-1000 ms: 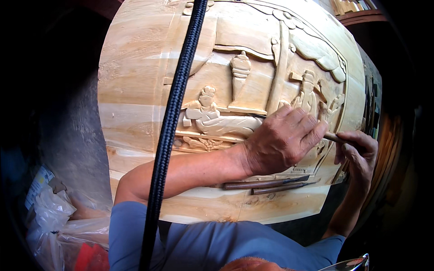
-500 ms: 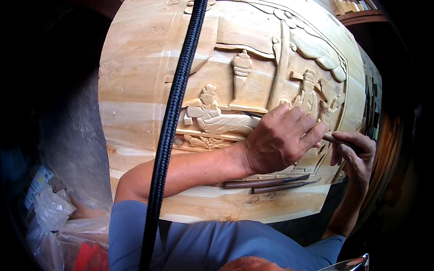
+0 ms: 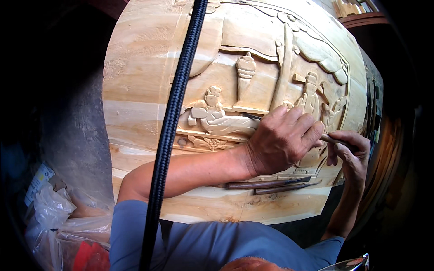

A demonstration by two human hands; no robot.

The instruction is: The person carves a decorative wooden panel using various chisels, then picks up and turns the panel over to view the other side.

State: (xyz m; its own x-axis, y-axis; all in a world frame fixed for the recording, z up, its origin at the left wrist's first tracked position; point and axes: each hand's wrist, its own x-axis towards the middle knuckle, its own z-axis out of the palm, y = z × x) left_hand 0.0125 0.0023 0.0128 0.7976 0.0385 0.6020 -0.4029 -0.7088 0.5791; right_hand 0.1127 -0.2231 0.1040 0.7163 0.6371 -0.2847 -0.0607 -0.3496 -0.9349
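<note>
A pale wooden panel [image 3: 217, 205], carved in relief, lies in front of me. My left hand [image 3: 282, 142] rests on it with its fingers curled around a carving chisel [image 3: 337, 140]. The chisel's handle runs rightward into my right hand [image 3: 355, 151], whose thumb and fingers close on its end. A dark sliver of what looks like the blade shows left of my left hand, beside the carved reclining figure [image 3: 228, 123]; the fist hides the part between. To the right of that hand's knuckles stands a carved figure in a winged hat [image 3: 311, 92].
Two wood-handled carving tools [image 3: 269, 183] lie along the panel's near side. More tools [image 3: 374, 101] lie in a row beyond its right edge. A black braided cable [image 3: 174, 104] crosses the view. Clear plastic bags [image 3: 52, 212] sit on the floor at lower left.
The panel appears shifted slightly right and down in view. My right hand and the chisel handle have moved slightly left. Both hands keep their grip.
</note>
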